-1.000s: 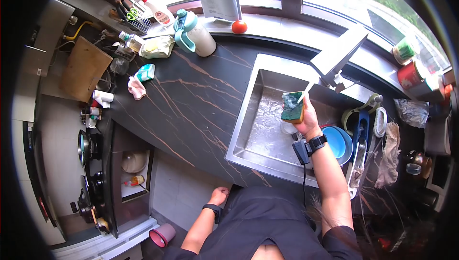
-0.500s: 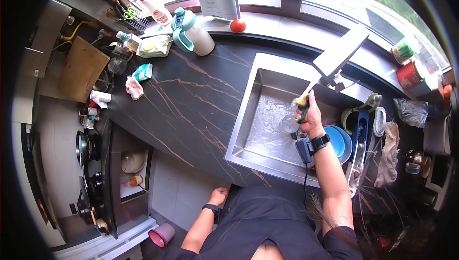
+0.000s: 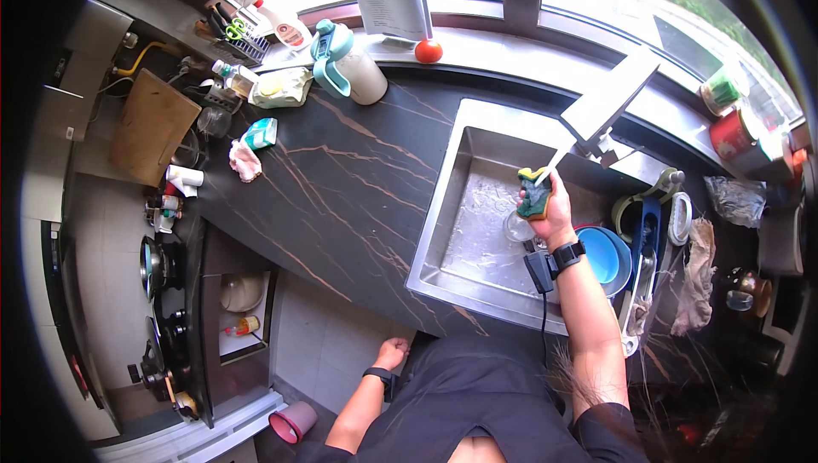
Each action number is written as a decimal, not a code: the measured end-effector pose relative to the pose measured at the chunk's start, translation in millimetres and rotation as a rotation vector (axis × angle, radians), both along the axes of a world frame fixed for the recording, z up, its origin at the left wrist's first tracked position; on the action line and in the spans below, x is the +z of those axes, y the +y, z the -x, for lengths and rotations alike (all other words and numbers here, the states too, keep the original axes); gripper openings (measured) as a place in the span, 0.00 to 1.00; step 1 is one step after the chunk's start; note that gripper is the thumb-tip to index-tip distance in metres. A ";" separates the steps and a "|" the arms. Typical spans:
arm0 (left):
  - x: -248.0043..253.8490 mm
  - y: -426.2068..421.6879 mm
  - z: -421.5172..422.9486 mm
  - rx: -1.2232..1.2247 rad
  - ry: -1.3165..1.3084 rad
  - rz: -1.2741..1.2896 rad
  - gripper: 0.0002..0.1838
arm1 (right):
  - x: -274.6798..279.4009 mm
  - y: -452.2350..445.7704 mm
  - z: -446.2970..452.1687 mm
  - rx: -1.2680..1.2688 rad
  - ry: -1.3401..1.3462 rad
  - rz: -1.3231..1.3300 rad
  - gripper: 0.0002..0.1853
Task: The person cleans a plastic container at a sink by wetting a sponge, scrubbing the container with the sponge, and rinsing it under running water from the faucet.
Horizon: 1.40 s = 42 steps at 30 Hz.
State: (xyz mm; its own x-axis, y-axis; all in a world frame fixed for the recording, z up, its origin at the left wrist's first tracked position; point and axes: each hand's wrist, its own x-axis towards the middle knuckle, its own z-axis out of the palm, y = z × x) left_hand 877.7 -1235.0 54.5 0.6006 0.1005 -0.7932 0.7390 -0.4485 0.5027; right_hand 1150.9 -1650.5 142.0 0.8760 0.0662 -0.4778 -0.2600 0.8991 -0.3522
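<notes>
My right hand (image 3: 555,212) is over the sink (image 3: 464,207), its fingers wrapped round a yellow and green sponge (image 3: 536,194). A stream of water from the white faucet (image 3: 609,97) falls onto the sponge. Below and left of the hand, a round clear piece (image 3: 517,226) lies by the drain. Blue bowls (image 3: 598,254) are nested at the sink's right side, near my wrist. My left hand (image 3: 392,353) hangs low beside my body, below the counter edge, with its fingers curled and touching no object I can see.
On the dark counter (image 3: 341,182) stand a large jug (image 3: 362,75) with a teal lid and a teal packet (image 3: 261,132). A tomato (image 3: 429,51) sits on the sill. A cloth (image 3: 697,276) lies right of the sink. A pink bin (image 3: 292,422) is on the floor.
My right hand has turned, so the sponge's broad face now shows under the stream. Less water splashes across the sink floor. My left hand stays at my side.
</notes>
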 end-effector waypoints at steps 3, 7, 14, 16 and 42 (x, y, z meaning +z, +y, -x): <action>-17.3 7.1 6.3 0.051 0.023 0.044 0.14 | 14.6 -1.5 1.8 -0.005 0.016 0.036 0.21; 0.4 -2.9 -9.1 0.005 0.041 -0.001 0.15 | 10.5 0.1 -0.1 -0.012 0.019 0.128 0.21; 4.6 -5.6 -11.3 -0.044 -0.005 -0.001 0.15 | 17.7 13.9 -2.2 -0.024 -0.002 0.093 0.19; 7.4 -6.4 -10.8 -0.038 -0.012 0.002 0.15 | 15.8 15.1 -3.6 -0.017 -0.006 0.088 0.18; -16.5 13.1 0.3 0.041 0.074 0.008 0.12 | 25.0 -143.8 6.7 -0.113 0.211 1.032 0.28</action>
State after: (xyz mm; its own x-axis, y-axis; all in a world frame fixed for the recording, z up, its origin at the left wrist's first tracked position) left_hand 877.5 -1221.9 38.0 0.5358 0.1173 -0.8362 0.7919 -0.4135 0.4494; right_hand 1144.2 -1794.3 167.0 0.7442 -0.5354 -0.3995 -0.3390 0.2126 -0.9164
